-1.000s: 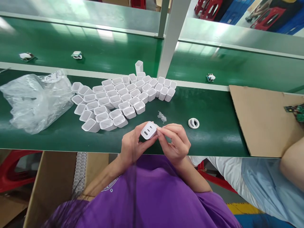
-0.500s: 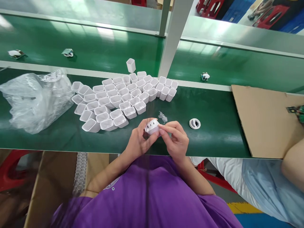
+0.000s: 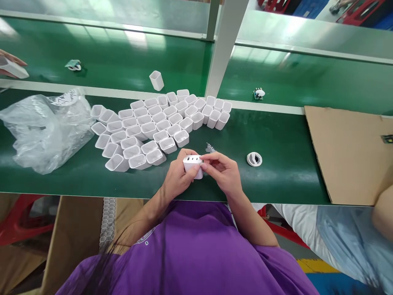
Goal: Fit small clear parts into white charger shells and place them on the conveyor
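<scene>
A white charger (image 3: 191, 161) with several dark port slots in its upper face is in my left hand (image 3: 175, 178), fingers and thumb closed round its sides. My right hand (image 3: 226, 174) pinches thumb and forefinger together at the charger's right upper edge; whatever is between those fingertips is too small to make out. Just beyond the hands lies a small heap of clear bits (image 3: 210, 148) on the green bench (image 3: 282, 164). To the left, many open white housings (image 3: 159, 127) stand packed together.
A white ring-shaped roll (image 3: 254, 159) lies right of my hands. Cardboard (image 3: 346, 155) covers the right end, beside another person's arm (image 3: 383, 213). A plastic bag (image 3: 46, 131) lies left. Behind, a green belt (image 3: 116, 61) carries circuit boards (image 3: 258, 94) and one housing (image 3: 156, 80).
The charger has turned more upright and shifted slightly left, with both hands still at it. The housing and boards on the belt moved left. Another person's hand holding something white appeared far left.
</scene>
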{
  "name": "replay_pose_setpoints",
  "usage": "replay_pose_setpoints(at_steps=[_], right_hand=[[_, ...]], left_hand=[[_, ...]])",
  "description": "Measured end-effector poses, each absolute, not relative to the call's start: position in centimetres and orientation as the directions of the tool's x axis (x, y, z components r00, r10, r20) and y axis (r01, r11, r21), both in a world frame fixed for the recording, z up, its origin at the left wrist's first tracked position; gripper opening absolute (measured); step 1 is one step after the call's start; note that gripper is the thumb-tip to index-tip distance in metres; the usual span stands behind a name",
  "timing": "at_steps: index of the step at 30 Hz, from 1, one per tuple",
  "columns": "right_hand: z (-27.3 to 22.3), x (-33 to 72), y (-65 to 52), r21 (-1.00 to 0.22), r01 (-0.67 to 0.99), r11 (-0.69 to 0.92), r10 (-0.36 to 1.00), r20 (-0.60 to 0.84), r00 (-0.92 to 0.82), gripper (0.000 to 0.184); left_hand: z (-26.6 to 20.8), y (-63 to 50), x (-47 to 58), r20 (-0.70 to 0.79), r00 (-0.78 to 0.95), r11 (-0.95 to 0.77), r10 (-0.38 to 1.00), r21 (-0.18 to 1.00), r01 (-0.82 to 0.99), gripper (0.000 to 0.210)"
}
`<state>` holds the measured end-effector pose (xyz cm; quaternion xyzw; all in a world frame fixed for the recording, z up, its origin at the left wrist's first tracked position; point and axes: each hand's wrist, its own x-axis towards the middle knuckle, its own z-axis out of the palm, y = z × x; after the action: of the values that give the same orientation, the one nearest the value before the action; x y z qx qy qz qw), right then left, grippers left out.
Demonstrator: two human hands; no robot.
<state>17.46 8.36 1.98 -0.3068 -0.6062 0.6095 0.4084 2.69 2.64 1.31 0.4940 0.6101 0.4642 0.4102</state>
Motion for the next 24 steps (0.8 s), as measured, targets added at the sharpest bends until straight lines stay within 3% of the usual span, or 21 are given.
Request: replay_pose_setpoints(at_steps=[6,15,24], right_hand=[[1.73,17.29,8.45,-0.990,-0.139,-0.009,0.868,0.061,-0.492,0.019],[2.16,17.54,8.54,-0.978,-0.063,0.197,0.826,0.200,-0.527,0.006],[2.07,17.24,8.61,-0.984,-0.055,0.168,0.810,0.170,-0.562,0.005]], left_hand=[[1.09,2.74,2.44,-0.025,-0.177,0.070,0.984,0.964,0.255,0.025],[0.51,2.53,2.05,0.127,-0.226,-0.027,0.966,0.916,0.399,0.026],[0.56,2.42,2.05,0.084,-0.256,0.020,0.963,0.925,0.380,0.025]])
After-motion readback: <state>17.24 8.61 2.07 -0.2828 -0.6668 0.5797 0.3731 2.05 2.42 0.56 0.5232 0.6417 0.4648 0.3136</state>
